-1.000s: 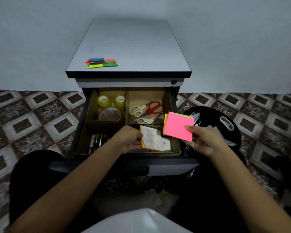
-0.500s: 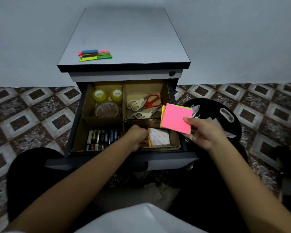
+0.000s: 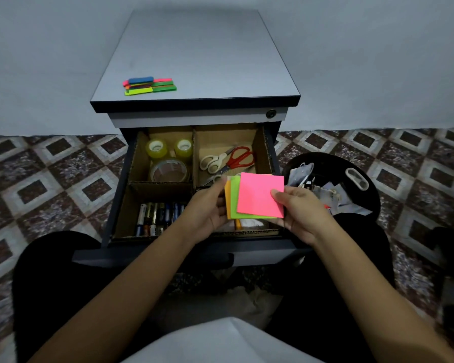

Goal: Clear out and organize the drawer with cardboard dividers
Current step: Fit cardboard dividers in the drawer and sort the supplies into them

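Left hand [image 3: 207, 213] has left the front-right compartment and come up to the fanned stack of square pink, green and orange sticky notes [image 3: 257, 195], now over that compartment of the open dark metal drawer [image 3: 118, 189]. The left hand's fingers grip the stack's left edge; the right hand [image 3: 302, 216] pinches its lower right corner, thumb on the pink sheet.

Likely step: square the fan, then drop it in. Best to tap the edges flush, grip lightly so the sheets don't curl, and lower it flat, clear of the brown cardboard dividers [image 3: 193, 155] and onto the white pad [image 3: 252, 223].

Other compartments:
- Back-left: clear tape rolls [image 3: 168, 158].
- Back-right: scissors [image 3: 228, 161].
- Front-left: batteries [image 3: 157, 216].

Coloured flag strips [image 3: 150, 85] lie near the front-left corner of the grey cabinet top [image 3: 194, 53]. A black round bin [image 3: 325, 156] of scraps stands to the right on the patterned tile floor [image 3: 50, 174], with a plain grey wall behind.
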{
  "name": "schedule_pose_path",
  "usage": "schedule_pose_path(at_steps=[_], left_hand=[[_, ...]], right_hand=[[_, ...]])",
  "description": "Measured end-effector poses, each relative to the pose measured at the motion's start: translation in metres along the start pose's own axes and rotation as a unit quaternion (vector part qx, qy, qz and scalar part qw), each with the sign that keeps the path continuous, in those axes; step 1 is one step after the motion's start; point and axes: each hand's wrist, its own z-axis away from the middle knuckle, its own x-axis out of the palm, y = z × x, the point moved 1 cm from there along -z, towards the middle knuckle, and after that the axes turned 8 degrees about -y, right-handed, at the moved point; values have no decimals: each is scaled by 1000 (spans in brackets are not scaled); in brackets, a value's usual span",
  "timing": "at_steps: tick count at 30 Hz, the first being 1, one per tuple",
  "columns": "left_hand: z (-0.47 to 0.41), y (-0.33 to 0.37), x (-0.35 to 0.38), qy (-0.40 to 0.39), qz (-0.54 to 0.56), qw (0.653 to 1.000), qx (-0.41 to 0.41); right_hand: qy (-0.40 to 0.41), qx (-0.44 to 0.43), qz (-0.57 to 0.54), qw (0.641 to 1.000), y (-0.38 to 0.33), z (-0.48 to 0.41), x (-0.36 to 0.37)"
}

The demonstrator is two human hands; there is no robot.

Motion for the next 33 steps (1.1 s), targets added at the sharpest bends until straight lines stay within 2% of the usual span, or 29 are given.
schedule_pose_path(at_steps=[5, 8, 17, 23, 29, 33], left_hand=[[10, -2, -13, -6, 5, 1000, 10], [13, 0, -21, 1, 17, 1000, 12], [16, 18, -62, 107, -8, 990, 96], [19, 28, -83, 144, 26, 983, 109], [20, 26, -83, 141, 46, 983, 108], [20, 24, -82, 128, 55, 985, 99]], right_hand=[[45, -5, 107, 993, 11, -8, 16], [58, -17, 134, 989, 10, -8, 22], [7, 6, 195, 981, -6, -10, 7], [-4, 34, 309, 950, -4, -19, 9], [-9, 84, 348, 933, 10, -41, 26], [-10, 64, 423, 904, 21, -50, 35]])
